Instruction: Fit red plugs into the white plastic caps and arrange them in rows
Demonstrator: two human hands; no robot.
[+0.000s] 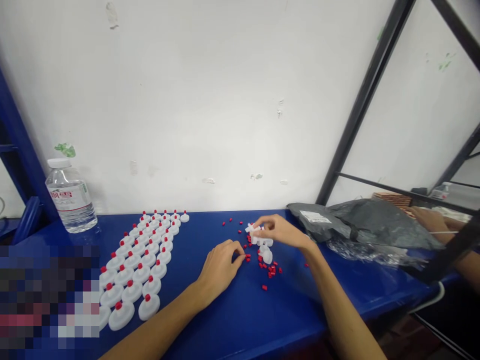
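Red caps [264, 287], likely light and stiff, are best side-pinched. Grip by left hand [224, 261] or right hand [276, 230] cannot be told.

A bare lane of blue tabletop [198, 235] runs forward from the back edge between rows of red-tipped white discs [141, 273] at left and scattered red caps [264, 287] at right, until the left forearm [176, 315] bars it. Open surface reaches the front edge between both arms; a gray bag [378, 222] blocks the back right corner.
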